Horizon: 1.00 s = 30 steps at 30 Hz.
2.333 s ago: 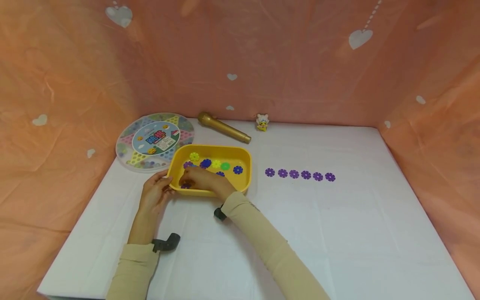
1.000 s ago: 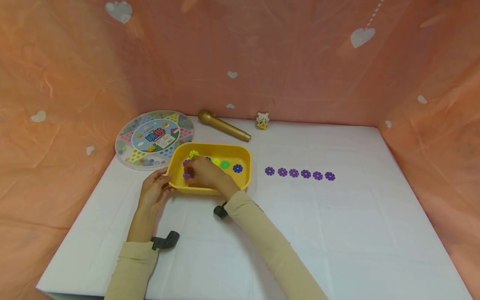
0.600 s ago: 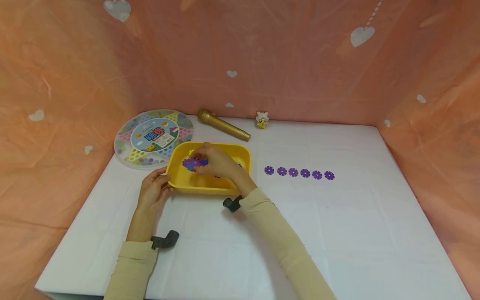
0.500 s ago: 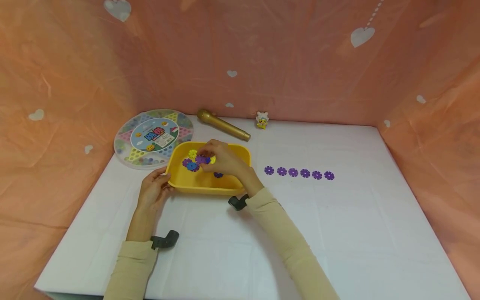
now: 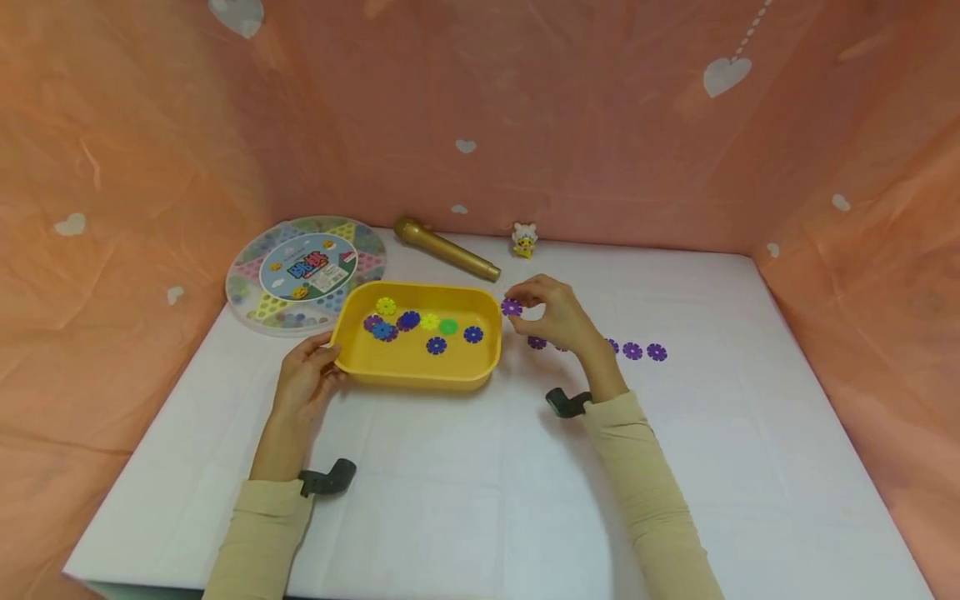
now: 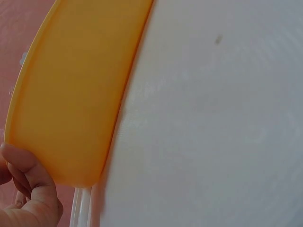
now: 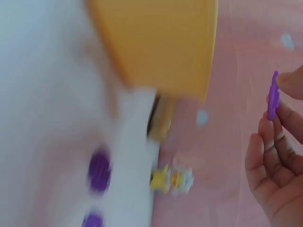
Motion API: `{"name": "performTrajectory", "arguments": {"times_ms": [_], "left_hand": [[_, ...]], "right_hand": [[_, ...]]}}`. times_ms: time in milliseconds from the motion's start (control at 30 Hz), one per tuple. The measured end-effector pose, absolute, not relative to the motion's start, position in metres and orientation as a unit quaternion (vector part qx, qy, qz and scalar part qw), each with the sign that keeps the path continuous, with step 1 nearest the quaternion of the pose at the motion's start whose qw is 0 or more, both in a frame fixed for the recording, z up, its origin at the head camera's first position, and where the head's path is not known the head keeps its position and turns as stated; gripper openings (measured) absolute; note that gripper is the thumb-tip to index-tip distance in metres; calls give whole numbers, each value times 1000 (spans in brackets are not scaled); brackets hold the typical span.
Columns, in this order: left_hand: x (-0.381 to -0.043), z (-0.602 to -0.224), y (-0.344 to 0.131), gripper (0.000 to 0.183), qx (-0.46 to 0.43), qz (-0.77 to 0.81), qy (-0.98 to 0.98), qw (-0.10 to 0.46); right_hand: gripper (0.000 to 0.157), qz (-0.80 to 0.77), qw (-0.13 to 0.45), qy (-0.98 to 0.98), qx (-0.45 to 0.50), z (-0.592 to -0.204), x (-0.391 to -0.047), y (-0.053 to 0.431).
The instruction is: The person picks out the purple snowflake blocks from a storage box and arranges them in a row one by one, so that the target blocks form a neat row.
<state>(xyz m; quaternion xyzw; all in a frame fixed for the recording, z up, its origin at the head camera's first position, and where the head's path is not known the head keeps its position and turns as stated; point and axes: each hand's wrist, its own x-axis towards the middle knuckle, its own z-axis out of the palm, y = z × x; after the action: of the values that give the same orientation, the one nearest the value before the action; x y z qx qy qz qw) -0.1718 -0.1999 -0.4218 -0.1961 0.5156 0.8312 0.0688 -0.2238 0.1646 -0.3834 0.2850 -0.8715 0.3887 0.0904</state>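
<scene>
We are pinching a thin, notched purple disc point(image 5: 512, 307) in our right hand point(image 5: 557, 315), near the right end of the smooth yellow tray point(image 5: 412, 382), its edge standing near-vertical in the right wrist view; our left hand point(image 5: 300, 383) is gripping the tray's left rim.

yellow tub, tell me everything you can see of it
The yellow tub looks like smooth plastic: rectangular, rounded corners, raised walls, a thin rim. It sits open side up on the white table, and yellow, green, blue and purple flower-shaped discs lie inside. The left hand grips its near left corner. Whether it touches the round game box cannot be told.
</scene>
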Motion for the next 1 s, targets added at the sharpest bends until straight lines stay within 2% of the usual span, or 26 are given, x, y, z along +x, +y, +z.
{"name": "performTrajectory", "arguments": {"times_ms": [233,633,1000], "left_hand": [[-172,-422,-200,24,-191,827,525,71],[-171,-424,-200,24,-173,833,522,66],[-171,-423,-200,22,-167,838,516,65]], "right_hand": [[31,388,117,-887,221,-396,-209,227],[31,356,130,-920,99,-406,-183,311],[34,329,103,-938,19,-417,-162,359]]}}
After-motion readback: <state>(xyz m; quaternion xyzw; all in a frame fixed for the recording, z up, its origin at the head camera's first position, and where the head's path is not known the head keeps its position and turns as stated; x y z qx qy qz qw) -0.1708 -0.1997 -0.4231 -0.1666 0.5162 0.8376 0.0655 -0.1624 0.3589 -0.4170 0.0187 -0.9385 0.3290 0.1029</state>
